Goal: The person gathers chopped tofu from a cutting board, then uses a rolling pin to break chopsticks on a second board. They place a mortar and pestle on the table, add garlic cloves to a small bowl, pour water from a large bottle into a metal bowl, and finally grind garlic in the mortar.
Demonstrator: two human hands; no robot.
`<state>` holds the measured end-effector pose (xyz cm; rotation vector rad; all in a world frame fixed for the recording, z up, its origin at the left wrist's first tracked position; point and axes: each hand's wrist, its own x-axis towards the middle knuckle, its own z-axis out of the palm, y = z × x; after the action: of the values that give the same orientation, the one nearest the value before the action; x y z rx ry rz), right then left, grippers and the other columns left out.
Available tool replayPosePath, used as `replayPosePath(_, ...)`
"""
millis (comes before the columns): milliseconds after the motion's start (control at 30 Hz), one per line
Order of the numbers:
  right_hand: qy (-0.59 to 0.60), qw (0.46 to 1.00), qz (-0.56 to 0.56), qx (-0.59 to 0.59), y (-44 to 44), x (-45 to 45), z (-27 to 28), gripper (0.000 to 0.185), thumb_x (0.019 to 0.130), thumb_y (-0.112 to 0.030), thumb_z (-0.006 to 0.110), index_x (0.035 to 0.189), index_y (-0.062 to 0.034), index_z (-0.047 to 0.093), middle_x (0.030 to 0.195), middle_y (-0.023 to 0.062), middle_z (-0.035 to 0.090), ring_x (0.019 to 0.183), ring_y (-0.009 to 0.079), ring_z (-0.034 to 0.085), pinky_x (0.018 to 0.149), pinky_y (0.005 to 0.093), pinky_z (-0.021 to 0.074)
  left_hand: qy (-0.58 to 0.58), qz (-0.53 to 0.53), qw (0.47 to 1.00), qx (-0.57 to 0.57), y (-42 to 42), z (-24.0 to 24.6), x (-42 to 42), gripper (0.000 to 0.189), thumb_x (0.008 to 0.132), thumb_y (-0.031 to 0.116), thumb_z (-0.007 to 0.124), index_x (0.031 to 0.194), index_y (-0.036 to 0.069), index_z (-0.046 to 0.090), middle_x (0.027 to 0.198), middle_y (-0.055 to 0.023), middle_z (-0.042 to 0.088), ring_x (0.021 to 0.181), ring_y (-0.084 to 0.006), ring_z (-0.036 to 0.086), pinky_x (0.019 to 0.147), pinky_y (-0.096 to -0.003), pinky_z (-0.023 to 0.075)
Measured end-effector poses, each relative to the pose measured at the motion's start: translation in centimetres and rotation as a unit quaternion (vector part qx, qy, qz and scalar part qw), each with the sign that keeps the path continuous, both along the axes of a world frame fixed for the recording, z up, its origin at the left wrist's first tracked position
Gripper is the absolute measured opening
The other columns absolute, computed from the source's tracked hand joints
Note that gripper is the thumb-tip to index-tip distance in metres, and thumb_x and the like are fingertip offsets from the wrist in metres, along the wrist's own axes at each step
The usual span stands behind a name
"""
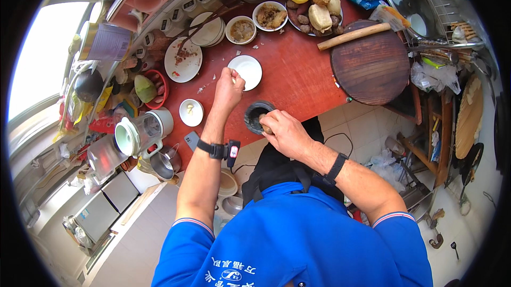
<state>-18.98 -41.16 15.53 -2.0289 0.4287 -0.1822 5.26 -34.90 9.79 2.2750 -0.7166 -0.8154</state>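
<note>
My left hand [230, 87] is raised over the near edge of a white bowl [251, 70]. Its fingers pinch a small pale piece [234, 81], mostly hidden, which looks like a garlic clove. Wrapped around a wooden pestle [265, 125], my right hand [288, 133] holds it over the mouth of a dark stone mortar [252, 118]. The mortar stands at the table's front edge; its inside is in shadow. Left of my left forearm, a small white bowl [191, 119] contains a few peeled garlic cloves [190, 109].
A dark round cutting board [371, 67] with a rolling pin [354, 36] lies on the red table [291, 67] at right. Food bowls [241, 30], a soiled plate [183, 67] and a heaped plate of tubers [319, 15] line the back. A phone [192, 140] and blender [147, 131] are at left.
</note>
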Motion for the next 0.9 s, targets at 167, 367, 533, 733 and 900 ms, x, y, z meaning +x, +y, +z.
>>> replayPosePath(167, -0.019, 0.999, -0.001, -0.029, 0.2, 0.0, 1.6, 0.033, 0.085, -0.007, 0.080, 0.115, -0.0080, 0.068, 0.117, 0.0105, 0.066, 0.105, 0.0350, 0.065, 0.090, 0.0461, 0.0578, 0.191, 0.090, 0.974, -0.083, 3.4, 1.7, -1.2, 0.012, 0.103, 0.014, 0.057, 0.103, 0.005, 0.048, 0.072, -0.0029, 0.062, 0.061, -0.0097, 0.057, 0.055, -0.0283, 0.0487)
replayPosePath(367, 0.000, 0.997, 0.007, -0.071, 0.9, 0.4, 3.0, 0.033, 0.086, -0.007, 0.081, 0.117, -0.0093, 0.070, 0.120, 0.0106, 0.067, 0.108, 0.0350, 0.066, 0.092, 0.0449, 0.0578, 0.225, 0.144, 0.958, -0.103, 6.0, 2.6, -2.8, 0.009, 0.105, 0.014, 0.054, 0.104, 0.009, 0.047, 0.076, -0.0005, 0.057, 0.061, -0.0069, 0.050, 0.053, -0.0231, 0.0418)
replayPosePath(533, -0.011, 0.997, -0.048, -0.056, 0.8, 0.7, 4.1, 0.036, 0.086, -0.009, 0.081, 0.120, -0.0058, 0.069, 0.115, 0.0138, 0.069, 0.109, 0.0359, 0.067, 0.095, 0.0449, 0.0564, 0.185, 0.104, 0.974, -0.081, 7.9, 3.1, -4.2, 0.014, 0.104, 0.017, 0.056, 0.107, 0.004, 0.051, 0.081, -0.0037, 0.064, 0.066, -0.0086, 0.057, 0.056, -0.0257, 0.0474)
replayPosePath(733, 0.043, 0.992, -0.113, 0.040, -0.2, 0.0, 6.0, 0.032, 0.092, -0.007, 0.078, 0.123, -0.0039, 0.070, 0.116, 0.0136, 0.070, 0.105, 0.0308, 0.071, 0.089, 0.0384, 0.0596, 0.219, 0.132, 0.966, -0.044, 8.7, 3.2, -6.9, 0.017, 0.103, 0.015, 0.055, 0.111, 0.000, 0.055, 0.086, -0.0075, 0.071, 0.071, -0.0122, 0.066, 0.062, -0.0289, 0.0536)
replayPosePath(900, 0.008, 0.993, -0.099, 0.059, -1.4, -0.1, 6.1, 0.029, 0.096, -0.006, 0.077, 0.124, -0.0035, 0.070, 0.114, 0.0078, 0.072, 0.092, 0.0143, 0.068, 0.079, 0.0291, 0.0562, 0.183, 0.146, 0.972, 0.007, 8.1, 2.2, -10.5, 0.019, 0.098, 0.013, 0.067, 0.106, -0.001, 0.057, 0.093, -0.0195, 0.075, 0.083, -0.0284, 0.077, 0.075, -0.0426, 0.0613)
